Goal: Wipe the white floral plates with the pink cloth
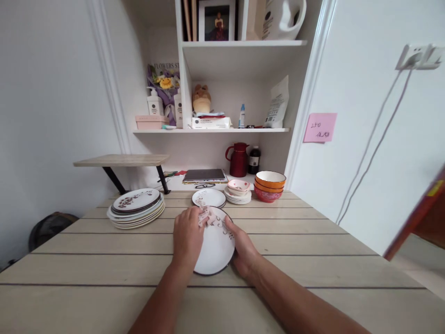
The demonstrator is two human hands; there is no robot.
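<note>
A white plate [212, 253] with a dark rim and a brown floral pattern is tilted up toward me over the middle of the table. My right hand [243, 248] grips its right edge, the thumb on the face and the fingers behind. At the upper left of the plate, my left hand [188, 232] is closed on a crumpled pinkish cloth [207, 216] that presses against the surface. Just behind lies a short stack of similar plates [208, 197], partly covered by the held one.
On the left of the slatted table [104, 269] is a tall plate stack [137, 206], near a small raised shelf [121, 160]. Small dishes [238, 192] and stacked bowls [270, 185] stand at the back right. Behind them are a red jug [238, 160] and a dark bottle [254, 160].
</note>
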